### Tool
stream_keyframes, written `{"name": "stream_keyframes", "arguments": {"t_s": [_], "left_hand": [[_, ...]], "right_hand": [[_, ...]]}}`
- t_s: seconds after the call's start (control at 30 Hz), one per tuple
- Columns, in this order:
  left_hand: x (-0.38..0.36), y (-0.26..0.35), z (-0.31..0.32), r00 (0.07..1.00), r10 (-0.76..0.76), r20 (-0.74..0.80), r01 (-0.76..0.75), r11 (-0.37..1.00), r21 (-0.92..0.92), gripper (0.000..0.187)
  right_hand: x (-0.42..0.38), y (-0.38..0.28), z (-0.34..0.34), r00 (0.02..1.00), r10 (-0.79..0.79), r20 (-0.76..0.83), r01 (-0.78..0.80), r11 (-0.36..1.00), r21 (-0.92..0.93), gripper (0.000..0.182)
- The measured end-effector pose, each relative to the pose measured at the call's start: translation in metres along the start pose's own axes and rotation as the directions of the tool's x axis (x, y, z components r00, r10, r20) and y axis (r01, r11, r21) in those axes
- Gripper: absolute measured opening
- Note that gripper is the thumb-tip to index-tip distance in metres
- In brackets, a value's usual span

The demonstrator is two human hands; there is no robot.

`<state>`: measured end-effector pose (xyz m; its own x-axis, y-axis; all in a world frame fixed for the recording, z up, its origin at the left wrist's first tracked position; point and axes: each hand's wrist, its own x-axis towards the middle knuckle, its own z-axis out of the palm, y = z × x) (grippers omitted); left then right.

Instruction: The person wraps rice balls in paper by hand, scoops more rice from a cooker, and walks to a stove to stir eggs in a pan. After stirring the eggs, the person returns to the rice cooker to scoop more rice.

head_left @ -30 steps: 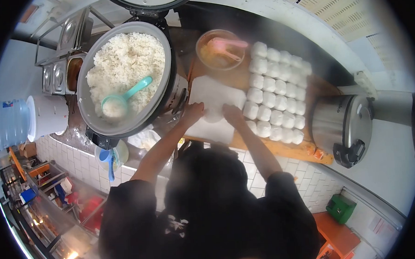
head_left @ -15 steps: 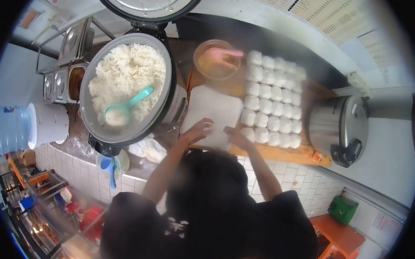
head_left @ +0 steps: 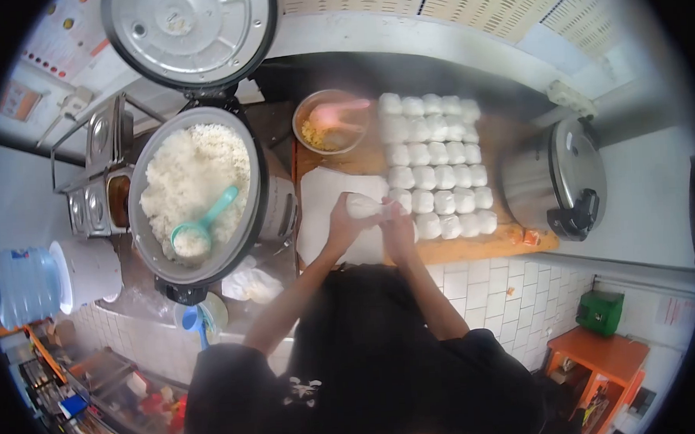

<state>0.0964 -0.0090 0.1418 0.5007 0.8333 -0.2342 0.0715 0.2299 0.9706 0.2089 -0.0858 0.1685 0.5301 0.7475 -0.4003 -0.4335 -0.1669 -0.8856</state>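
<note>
My left hand [head_left: 345, 226] is wrapped round a white paper-wrapped rice packet [head_left: 362, 205], held above a stack of white paper sheets [head_left: 323, 199]. At the packet's right end, the fingers of my right hand [head_left: 397, 226] close on its gathered paper. Just right of my hands, rows of similar wrapped packets [head_left: 443, 176] stand close together on the wooden board [head_left: 473, 248]. What lies inside the held packet is hidden by the wrapping.
An open cooker of white rice [head_left: 134, 218] stands left, with a turquoise scoop [head_left: 214, 210] in it. Behind the paper is a metal bowl [head_left: 300, 110] with yellow food and a pink utensil [head_left: 343, 111]. A closed steel cooker [head_left: 532, 174] stands right.
Both hands were low over the paper sheets; now they are raised, gripping a wrapped rice packet between them. The view has shifted, showing more of the cooker's raised lid.
</note>
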Motion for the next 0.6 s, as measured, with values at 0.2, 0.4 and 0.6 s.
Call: {"name": "stream_keyframes", "arguments": {"t_s": [0.2,0.4,0.6], "left_hand": [[0.015,0.033,0.049,0.954,0.127,0.270,-0.099,0.988,-0.116,0.059],[0.045,0.038,0.110,0.892,0.232,0.389,-0.206,0.973,-0.108,0.085],[0.081,0.045,0.189,0.918,0.149,0.368,-0.093,0.982,-0.165,0.080]], "right_hand": [[0.007,-0.043,-0.013,0.998,-0.043,-0.040,0.052,0.957,0.286,0.043],[0.049,-0.061,-0.076,0.939,0.119,0.324,-0.272,0.834,0.480,0.046],[0.105,-0.058,-0.151,0.882,0.192,0.431,-0.443,0.654,0.614,0.047]]}}
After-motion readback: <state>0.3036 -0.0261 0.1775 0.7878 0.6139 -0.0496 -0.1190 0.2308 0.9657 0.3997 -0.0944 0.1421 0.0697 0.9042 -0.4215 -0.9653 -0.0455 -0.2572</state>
